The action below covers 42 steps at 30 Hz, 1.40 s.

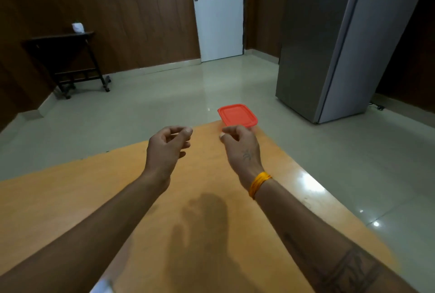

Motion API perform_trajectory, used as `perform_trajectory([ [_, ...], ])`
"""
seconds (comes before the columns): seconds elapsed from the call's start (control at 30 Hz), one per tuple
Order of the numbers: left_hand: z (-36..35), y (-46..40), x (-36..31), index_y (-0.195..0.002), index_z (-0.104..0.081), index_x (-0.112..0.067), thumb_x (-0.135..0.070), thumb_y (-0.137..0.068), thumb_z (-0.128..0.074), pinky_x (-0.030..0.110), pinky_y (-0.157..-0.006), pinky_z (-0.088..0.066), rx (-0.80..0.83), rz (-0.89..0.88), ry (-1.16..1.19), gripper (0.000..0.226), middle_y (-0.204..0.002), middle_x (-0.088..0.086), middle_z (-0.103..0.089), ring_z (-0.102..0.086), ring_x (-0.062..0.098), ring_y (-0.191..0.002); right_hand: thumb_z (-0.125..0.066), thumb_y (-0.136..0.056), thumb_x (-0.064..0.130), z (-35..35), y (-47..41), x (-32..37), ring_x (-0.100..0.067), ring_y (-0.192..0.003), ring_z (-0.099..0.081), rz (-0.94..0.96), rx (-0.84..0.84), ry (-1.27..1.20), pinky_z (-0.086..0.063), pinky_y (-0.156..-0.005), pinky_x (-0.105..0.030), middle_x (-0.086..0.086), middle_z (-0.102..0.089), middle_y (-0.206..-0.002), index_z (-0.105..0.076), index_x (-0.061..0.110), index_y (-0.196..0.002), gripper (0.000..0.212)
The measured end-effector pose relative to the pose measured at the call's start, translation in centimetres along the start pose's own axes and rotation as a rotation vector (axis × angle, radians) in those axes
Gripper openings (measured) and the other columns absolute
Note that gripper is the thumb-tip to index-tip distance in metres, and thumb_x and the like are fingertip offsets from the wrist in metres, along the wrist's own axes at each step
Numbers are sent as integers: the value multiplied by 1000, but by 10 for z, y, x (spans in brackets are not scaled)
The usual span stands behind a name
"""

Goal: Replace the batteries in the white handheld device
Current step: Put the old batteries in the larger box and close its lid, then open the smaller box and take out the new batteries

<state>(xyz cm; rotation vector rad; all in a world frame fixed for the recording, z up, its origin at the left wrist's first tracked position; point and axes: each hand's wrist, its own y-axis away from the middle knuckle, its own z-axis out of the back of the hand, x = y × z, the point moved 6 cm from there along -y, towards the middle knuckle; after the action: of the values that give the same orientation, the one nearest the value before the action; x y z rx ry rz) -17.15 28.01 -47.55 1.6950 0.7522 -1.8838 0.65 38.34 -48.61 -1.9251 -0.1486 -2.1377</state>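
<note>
Both of my hands are held out above the far part of an orange-brown table (94, 193). My left hand (168, 149) has its fingers loosely curled and apart, with nothing in it. My right hand (240, 146), with an orange thread band at the wrist, is also curled and holds nothing. A red-lidded container (237, 116) sits at the table's far corner, just beyond my right hand's fingers. A small pale object (102, 285) shows at the bottom edge, mostly hidden by my left forearm. I cannot see a white handheld device or batteries clearly.
Beyond the table lies a glossy tiled floor (164, 104). A grey refrigerator (334, 40) stands at the right, a white door (219, 10) at the back, and a dark wheeled side table (68, 57) at the left wall.
</note>
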Motion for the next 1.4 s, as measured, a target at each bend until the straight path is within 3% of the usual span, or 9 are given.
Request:
perform_trajectory([
  [0.07,28,34,-4,-112,-74,-19,-34,-98,-72,42,-88,-59,-9,-8,-3,20,-107,6,-78,-75,24,-102,-68,-96,25,-24,41,6,-12,-97,-68,-28,80,-84,-54,-84,-29,5,-74,-101,-73,21,-109,14],
  [0.33,188,175,-3,-113,-75,-18,-29,-102,-67,44,-87,-60,-221,64,45,18,-111,11,-79,-75,27,-100,-64,-101,24,-123,208,46,-23,-101,-71,-132,360,-277,-59,-83,-39,-6,-76,-102,-74,21,-104,11],
  [0.73,395,305,-2,-110,-75,-16,-28,-105,-62,43,-84,-61,-681,74,214,18,-105,12,-79,-75,25,-95,-63,-99,18,-275,385,79,-13,-85,-71,-178,617,-345,-60,-77,-37,-12,-78,-97,-75,17,-99,13],
  [0.87,444,310,23,-115,-75,-10,-28,-104,-62,37,-74,-60,-809,140,270,25,-101,9,-79,-75,23,-90,-65,-94,17,-318,400,63,-19,-85,-70,-143,622,-254,-60,-76,-42,-7,-76,-88,-76,19,-92,12],
  [0.97,469,300,36,-99,-74,-9,-19,-101,-64,34,-67,-55,-864,168,296,14,-91,8,-75,-71,21,-78,-69,-88,16,-347,401,49,-24,-95,-72,-71,621,-76,-61,-85,-48,-2,-77,-94,-77,22,-96,13],
  [1.03,482,289,49,-87,-71,-14,-12,-99,-63,33,-66,-54,-911,205,291,15,-87,9,-72,-66,21,-72,-71,-84,11,-366,399,48,-20,-103,-70,30,645,112,-59,-92,-43,1,-76,-108,-77,24,-109,29],
  [1.13,498,278,73,-83,-72,-20,-18,-92,-64,37,-73,-57,-962,300,191,12,-83,6,-72,-64,25,-75,-69,-79,9,-394,393,48,-24,-108,-68,196,665,330,-56,-95,-40,-3,-69,-122,-71,25,-125,48],
  [1.27,505,258,95,-96,-77,-10,-29,-81,-62,36,-73,-50,-878,367,75,29,-76,8,-68,-59,29,-75,-66,-83,11,-423,388,44,-32,-108,-65,358,696,542,-52,-91,-37,-9,-65,-121,-67,24,-132,51],
  [1.4,508,246,101,-100,-81,-15,-40,-76,-64,49,-85,-63,-782,393,8,38,-97,12,-80,-72,32,-85,-63,-85,6,-436,389,38,-35,-112,-65,494,668,614,-49,-93,-37,-12,-68,-125,-73,16,-125,43],
])
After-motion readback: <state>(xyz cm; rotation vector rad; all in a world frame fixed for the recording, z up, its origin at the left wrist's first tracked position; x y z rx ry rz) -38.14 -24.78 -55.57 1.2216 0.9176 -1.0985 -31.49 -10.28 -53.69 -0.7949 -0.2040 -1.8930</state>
